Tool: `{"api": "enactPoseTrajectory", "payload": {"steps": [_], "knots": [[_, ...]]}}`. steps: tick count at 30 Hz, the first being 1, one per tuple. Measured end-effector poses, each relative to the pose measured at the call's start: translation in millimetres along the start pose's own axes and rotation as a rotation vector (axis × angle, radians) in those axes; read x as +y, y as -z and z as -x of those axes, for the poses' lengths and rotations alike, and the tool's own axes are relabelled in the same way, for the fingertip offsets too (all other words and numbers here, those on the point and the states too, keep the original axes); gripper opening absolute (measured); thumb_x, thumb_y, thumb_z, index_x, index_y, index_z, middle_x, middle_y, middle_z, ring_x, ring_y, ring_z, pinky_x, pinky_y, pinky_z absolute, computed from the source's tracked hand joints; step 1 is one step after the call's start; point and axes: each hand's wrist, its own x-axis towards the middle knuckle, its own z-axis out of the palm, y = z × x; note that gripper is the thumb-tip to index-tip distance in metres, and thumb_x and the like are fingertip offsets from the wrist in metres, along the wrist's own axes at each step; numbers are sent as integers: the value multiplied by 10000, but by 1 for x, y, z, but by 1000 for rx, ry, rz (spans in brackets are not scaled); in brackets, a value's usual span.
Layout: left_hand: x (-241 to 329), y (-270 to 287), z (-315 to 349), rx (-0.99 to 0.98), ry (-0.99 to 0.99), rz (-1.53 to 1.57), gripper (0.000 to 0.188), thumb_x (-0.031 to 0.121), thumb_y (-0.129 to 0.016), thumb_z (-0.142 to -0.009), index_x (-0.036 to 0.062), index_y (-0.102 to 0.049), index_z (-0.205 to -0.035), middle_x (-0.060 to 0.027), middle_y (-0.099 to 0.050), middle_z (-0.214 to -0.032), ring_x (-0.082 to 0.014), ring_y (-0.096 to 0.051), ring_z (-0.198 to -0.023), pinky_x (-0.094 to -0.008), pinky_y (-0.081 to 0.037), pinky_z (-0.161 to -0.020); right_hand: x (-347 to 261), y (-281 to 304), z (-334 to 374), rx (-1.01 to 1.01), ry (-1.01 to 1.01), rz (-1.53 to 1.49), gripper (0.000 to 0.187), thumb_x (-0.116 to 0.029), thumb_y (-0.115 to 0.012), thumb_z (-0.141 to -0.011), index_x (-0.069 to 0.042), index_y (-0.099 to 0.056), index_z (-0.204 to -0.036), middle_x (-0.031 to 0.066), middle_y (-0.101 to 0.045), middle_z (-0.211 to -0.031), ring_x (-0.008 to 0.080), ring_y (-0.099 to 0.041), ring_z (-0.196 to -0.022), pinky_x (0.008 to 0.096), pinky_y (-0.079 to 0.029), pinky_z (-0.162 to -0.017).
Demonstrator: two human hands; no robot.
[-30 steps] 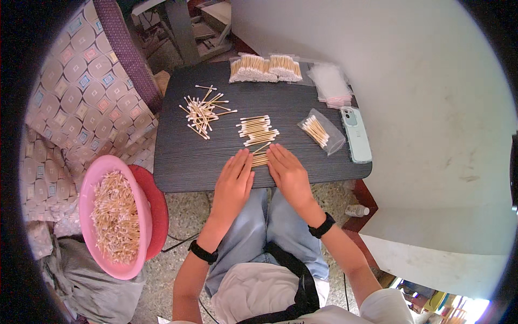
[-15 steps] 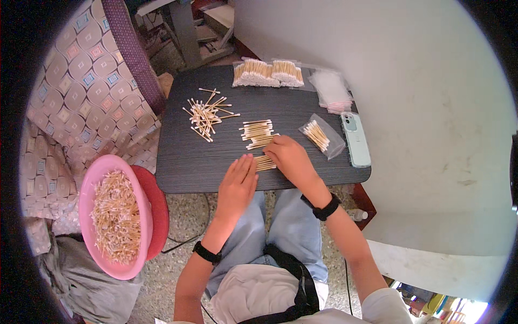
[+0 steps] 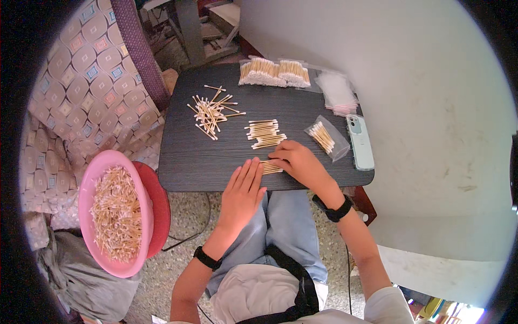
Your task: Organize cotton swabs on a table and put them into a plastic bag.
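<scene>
Near the front edge of the dark table, a small row of cotton swabs (image 3: 271,167) lies between my hands. My left hand (image 3: 244,190) rests with straight fingers against the row's left ends. Bent over its right ends is my right hand (image 3: 303,166), thumb and fingers drawn together on the swabs; the fingertips are partly hidden. Just beyond sits a second, uneven stack of cotton swabs (image 3: 264,134). Farther left is a loose, crisscrossed pile of swabs (image 3: 212,114). A clear bag holding several swabs (image 3: 323,137) lies right of the stack.
Filled swab bags (image 3: 274,73) line the table's (image 3: 189,162) far edge, beside empty clear bags (image 3: 338,92). A pale green phone (image 3: 360,143) lies at the right edge. Left of the table, a pink basin (image 3: 148,216) full of swabs stands on a red stool (image 3: 161,208).
My right hand has moved slightly nearer and right, from beside the upper stack to the front row's right ends. My left hand stays at the row's left side. The view has shifted slightly.
</scene>
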Motion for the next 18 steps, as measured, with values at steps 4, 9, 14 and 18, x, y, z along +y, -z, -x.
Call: {"api": "enactPoseTrajectory", "payload": {"steps": [4,9,14,18], "knots": [[0,-1,-1,-4,5,11,560,246,-525,-899,-2,-387,-1382,-138,-376,-1453,-270,-350,-1350,-406,-285,-1113,5,-3,1,10,19,-6,127,-99,-657,-772,-2,-658,-854,111,-608,-842,299,-585,-830,385,-484,-753],[1,1,-3,-14,17,3,571,249,-530,-892,-7,-384,-1381,-138,-370,-1458,-270,-340,-1357,-404,-273,-1118,2,-6,-4,48,-30,61,88,-76,-646,-774,-6,-619,-820,107,-596,-813,299,-575,-808,388,-481,-728],[3,3,-4,-27,23,-27,601,261,-533,-888,-15,-360,-1393,-155,-314,-1487,-284,-300,-1378,-410,-246,-1127,1,-5,-9,140,-6,253,55,-72,-611,-775,-27,-608,-807,94,-597,-866,289,-588,-863,362,-510,-732],[14,12,-6,-73,31,-49,645,301,-543,-886,-20,-337,-1406,-171,-258,-1510,-288,-244,-1403,-439,-198,-1140,2,-4,-6,186,14,245,178,-45,-596,-775,-28,-619,-950,108,-598,-963,298,-581,-919,369,-507,-774]]}}
